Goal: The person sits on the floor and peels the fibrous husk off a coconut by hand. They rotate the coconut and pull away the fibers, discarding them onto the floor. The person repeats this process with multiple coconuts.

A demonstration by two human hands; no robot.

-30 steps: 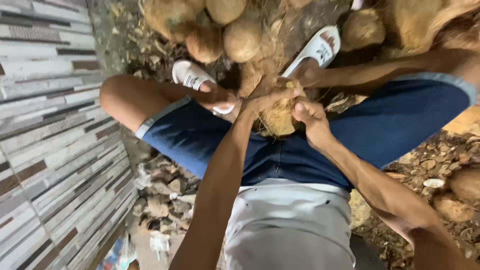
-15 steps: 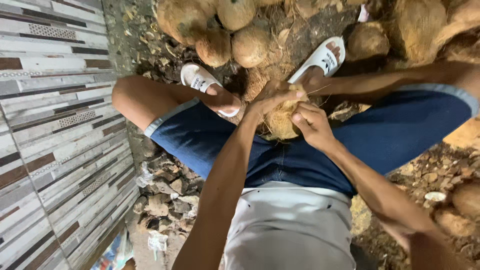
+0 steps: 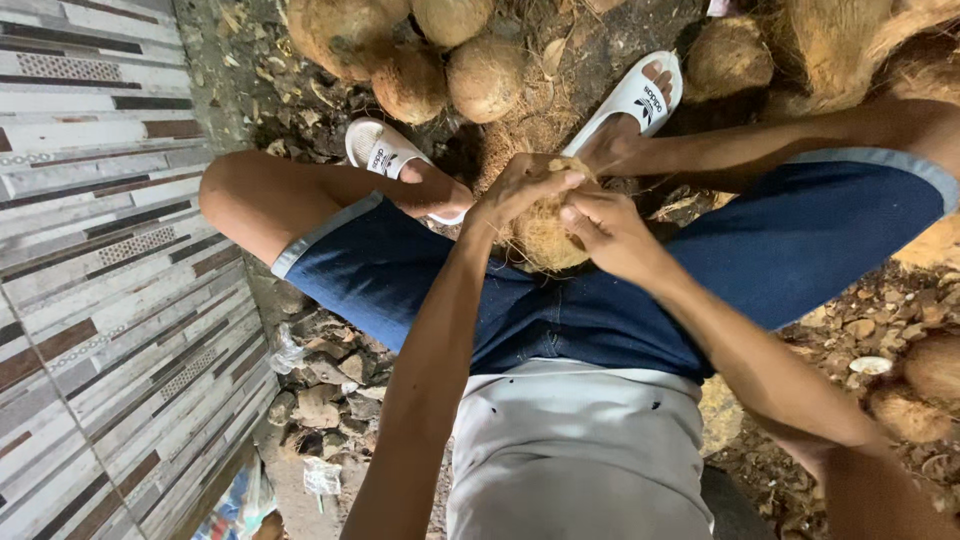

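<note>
I sit with my knees apart in blue shorts, looking down at both hands. Between them is a fibrous brown coconut (image 3: 545,238) held above my lap. My left hand (image 3: 520,187) grips its top and left side, fingers curled over the husk. My right hand (image 3: 607,232) clasps its right side, thumb pressed against the fibres. Most of the coconut is hidden by my fingers.
Several husked coconuts (image 3: 485,75) lie on the dirt beyond my feet, which wear white slides (image 3: 632,100). Larger husk heaps (image 3: 850,50) sit at top right. A striped tiled wall (image 3: 110,280) runs along the left. Husk scraps and rubble (image 3: 320,390) litter the ground.
My hands have shifted slightly on the coconut, with the left hand's fingers curling further over its top. The view has drifted a little; the legs stay put.
</note>
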